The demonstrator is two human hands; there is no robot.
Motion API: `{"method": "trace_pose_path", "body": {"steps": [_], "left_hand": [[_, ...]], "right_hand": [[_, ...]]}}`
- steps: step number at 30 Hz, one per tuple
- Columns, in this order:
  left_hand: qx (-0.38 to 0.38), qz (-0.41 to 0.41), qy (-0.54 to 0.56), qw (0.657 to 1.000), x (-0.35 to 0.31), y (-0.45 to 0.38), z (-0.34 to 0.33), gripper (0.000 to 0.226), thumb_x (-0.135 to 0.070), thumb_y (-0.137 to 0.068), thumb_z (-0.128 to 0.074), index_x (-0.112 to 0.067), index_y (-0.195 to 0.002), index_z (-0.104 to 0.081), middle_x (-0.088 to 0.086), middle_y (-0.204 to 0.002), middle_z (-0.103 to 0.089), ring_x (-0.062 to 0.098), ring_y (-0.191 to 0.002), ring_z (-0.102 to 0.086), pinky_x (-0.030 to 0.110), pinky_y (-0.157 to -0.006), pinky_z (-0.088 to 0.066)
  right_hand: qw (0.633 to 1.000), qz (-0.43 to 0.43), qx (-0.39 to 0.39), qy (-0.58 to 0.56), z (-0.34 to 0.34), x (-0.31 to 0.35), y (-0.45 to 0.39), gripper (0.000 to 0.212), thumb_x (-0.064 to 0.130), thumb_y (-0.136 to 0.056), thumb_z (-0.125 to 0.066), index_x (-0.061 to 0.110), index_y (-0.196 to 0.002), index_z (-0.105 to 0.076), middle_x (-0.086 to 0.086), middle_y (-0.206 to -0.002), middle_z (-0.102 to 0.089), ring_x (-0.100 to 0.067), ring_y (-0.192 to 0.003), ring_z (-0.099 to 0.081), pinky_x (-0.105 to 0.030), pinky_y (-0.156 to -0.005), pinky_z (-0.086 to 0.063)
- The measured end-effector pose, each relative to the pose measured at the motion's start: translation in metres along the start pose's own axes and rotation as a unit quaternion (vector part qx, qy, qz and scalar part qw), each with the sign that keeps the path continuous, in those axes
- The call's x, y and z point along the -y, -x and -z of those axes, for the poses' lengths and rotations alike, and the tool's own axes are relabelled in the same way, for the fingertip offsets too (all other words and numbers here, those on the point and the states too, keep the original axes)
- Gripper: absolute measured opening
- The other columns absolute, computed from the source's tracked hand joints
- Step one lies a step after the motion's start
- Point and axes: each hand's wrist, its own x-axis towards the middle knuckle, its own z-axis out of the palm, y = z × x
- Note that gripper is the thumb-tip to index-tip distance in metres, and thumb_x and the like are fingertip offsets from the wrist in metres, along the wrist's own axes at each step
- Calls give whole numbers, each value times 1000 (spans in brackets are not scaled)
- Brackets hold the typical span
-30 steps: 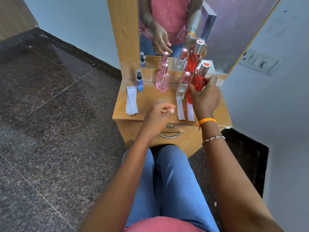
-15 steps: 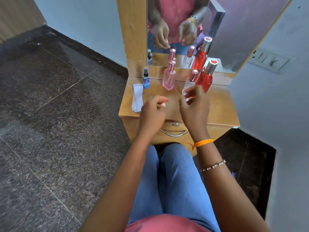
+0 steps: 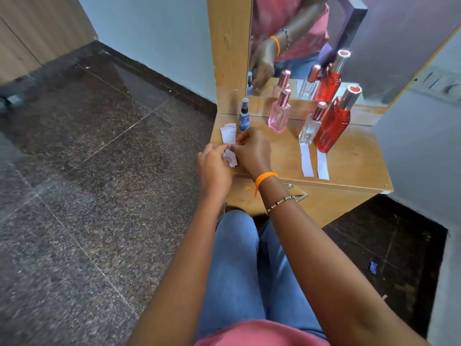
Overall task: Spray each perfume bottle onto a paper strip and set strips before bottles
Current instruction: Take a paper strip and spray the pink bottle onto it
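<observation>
Several perfume bottles stand on the wooden dresser top: a small blue bottle, a pink bottle, a clear bottle and a tall red bottle. One paper strip lies before the clear bottle, another strip before the red one. A stack of blank strips lies at the top's left end. My left hand and my right hand meet over that stack, both pinching strips at its near end.
A mirror in a wooden frame rises behind the bottles and reflects them and my arm. A drawer handle sits under the top. Dark stone floor lies left; a wall with a switch plate closes the right.
My right hand has let go of the red bottle, which now stands on the dresser, and both hands have moved left to the strip stack. The camera has swung left.
</observation>
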Motion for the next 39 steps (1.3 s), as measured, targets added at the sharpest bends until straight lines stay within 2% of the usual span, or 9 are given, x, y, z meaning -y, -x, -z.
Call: {"method": "trace_pose_path", "body": {"steps": [4,8,13,16,19,23,27,31,39], "left_hand": [[-4,-7,9,1000,2,1,1,38,-3,-88,-54,-17,-123,-59,7,-122,-58,27,-112,-48,21,-81,-29],[-4,-13,6,1000,2,2,0,40,-6,-90,-53,-17,-128,-55,5,-128,-57,26,-114,-45,20,-81,-26],[2,-21,-12,1000,3,4,-1,42,-9,-90,-56,-16,-132,-52,4,-132,-55,27,-116,-42,19,-81,-25],[0,-20,-23,1000,3,4,-2,44,-11,-89,-57,-16,-132,-51,4,-132,-54,27,-114,-42,20,-82,-27],[0,-22,-22,1000,3,4,-2,44,-9,-89,-58,-15,-132,-52,3,-132,-55,26,-113,-42,18,-80,-25],[0,-25,-11,1000,4,5,-1,42,-8,-89,-57,-17,-129,-53,2,-129,-58,25,-112,-43,13,-74,-20],[2,-21,-7,1000,3,6,-2,47,-7,-89,-56,-16,-134,-49,1,-133,-55,24,-114,-41,14,-80,-22],[-1,-19,-13,1000,1,8,-2,47,-3,-90,-53,-14,-135,-48,1,-136,-53,22,-115,-41,14,-82,-24],[0,-18,-19,1000,0,13,-4,45,3,-92,-44,-11,-135,-48,2,-137,-50,23,-119,-40,19,-85,-28]], "right_hand": [[999,-37,-10,-36,2,2,-1,18,16,-72,-76,16,-76,-59,-1,-79,-62,-17,-78,-57,-23,-65,-36],[998,-57,-8,-29,5,2,-3,15,20,-74,-76,20,-76,-61,-1,-83,-68,-15,-79,-59,-19,-56,-36],[998,-65,-8,-21,6,2,-5,11,14,-78,-72,13,-89,-72,-5,-100,-73,-22,-96,-65,-25,-80,-43],[998,-61,2,-9,7,4,-6,12,12,-81,-68,13,-92,-73,-5,-104,-72,-22,-99,-64,-21,-79,-40],[998,-62,10,4,7,7,-6,11,9,-82,-65,14,-89,-72,-5,-101,-72,-21,-91,-61,-21,-74,-38],[998,-65,16,-9,5,7,-5,9,13,-77,-72,16,-85,-70,-5,-98,-72,-17,-84,-58,-23,-75,-42],[995,-82,-17,-57,8,3,-5,11,11,-75,-73,17,-82,-67,-3,-93,-70,-21,-92,-65,-32,-85,-52],[992,-92,-35,-73,8,-1,-4,13,10,-74,-74,19,-76,-64,-2,-84,-67,-24,-90,-67,-40,-85,-55],[997,-66,-48,-14,8,-1,-3,10,19,-76,-74,18,-83,-68,-2,-94,-72,-22,-91,-64,-25,-74,-43]]}}
